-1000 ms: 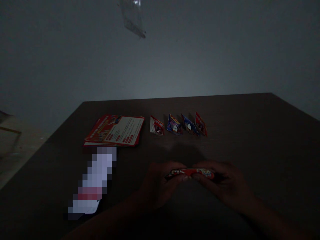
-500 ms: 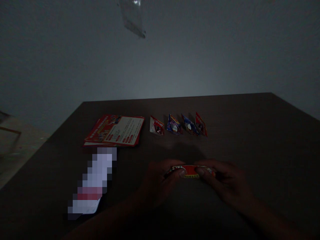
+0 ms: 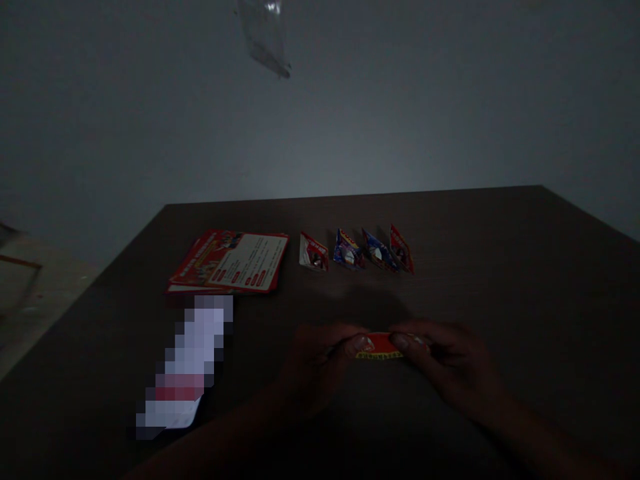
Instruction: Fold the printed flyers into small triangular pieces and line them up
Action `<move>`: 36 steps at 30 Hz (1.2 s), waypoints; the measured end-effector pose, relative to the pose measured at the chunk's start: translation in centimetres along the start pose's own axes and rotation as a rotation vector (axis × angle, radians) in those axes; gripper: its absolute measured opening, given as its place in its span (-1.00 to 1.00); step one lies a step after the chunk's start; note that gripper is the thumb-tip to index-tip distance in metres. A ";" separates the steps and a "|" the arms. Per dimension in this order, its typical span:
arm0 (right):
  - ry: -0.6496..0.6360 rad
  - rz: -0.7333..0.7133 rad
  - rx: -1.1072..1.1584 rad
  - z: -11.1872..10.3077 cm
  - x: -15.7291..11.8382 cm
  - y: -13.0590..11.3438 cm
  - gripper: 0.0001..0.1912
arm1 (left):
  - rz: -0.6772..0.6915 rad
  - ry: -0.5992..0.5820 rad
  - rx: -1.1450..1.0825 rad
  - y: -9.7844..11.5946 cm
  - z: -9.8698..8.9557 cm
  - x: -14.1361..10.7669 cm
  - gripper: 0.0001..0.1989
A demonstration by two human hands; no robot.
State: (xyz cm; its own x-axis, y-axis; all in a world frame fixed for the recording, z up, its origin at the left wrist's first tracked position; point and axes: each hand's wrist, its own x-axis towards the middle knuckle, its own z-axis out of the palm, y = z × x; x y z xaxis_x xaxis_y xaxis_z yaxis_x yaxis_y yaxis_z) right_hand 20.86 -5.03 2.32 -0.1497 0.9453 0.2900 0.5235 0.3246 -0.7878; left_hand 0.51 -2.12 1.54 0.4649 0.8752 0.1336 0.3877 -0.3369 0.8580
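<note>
Both hands pinch a small red-and-yellow folded paper piece [image 3: 380,345] low over the middle of the dark wooden table [image 3: 500,267], toward its near edge. The left hand [image 3: 320,360] grips its left end, the right hand [image 3: 445,363] its right end. Four small folded paper shapes [image 3: 357,252] line up toward the far edge, beside a stack of red printed leaflets [image 3: 230,261].

The ends of the folded red paper [image 3: 380,345] pinched between the left hand [image 3: 320,363] and the right hand [image 3: 445,367] are covered by the fingertips. Both forearms sink into darkness toward the bottom edge. Left of the grip lies a pixelated, unreadable object [image 3: 187,363]. Far above, a clear plastic piece [image 3: 263,37] is cut off by the top edge.
</note>
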 end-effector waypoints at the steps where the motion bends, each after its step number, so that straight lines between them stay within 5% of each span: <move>1: 0.004 -0.006 0.000 0.0 0.1 -0.1 -0.84 | 0.003 -0.005 0.000 0.0 0.0 0.0 -0.79; 36: 0.104 -0.075 -0.007 0.2 -0.2 0.0 -0.90 | 0.033 0.105 -0.082 0.5 0.0 -0.1 -0.88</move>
State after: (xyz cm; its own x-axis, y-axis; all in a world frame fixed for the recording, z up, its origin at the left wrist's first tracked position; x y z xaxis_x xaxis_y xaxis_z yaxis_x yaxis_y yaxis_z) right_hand 20.67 -5.21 2.18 -0.1011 0.9094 0.4034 0.5201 0.3940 -0.7578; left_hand 0.68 -2.36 1.96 0.3887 0.8971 0.2100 0.3053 -0.3405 0.8893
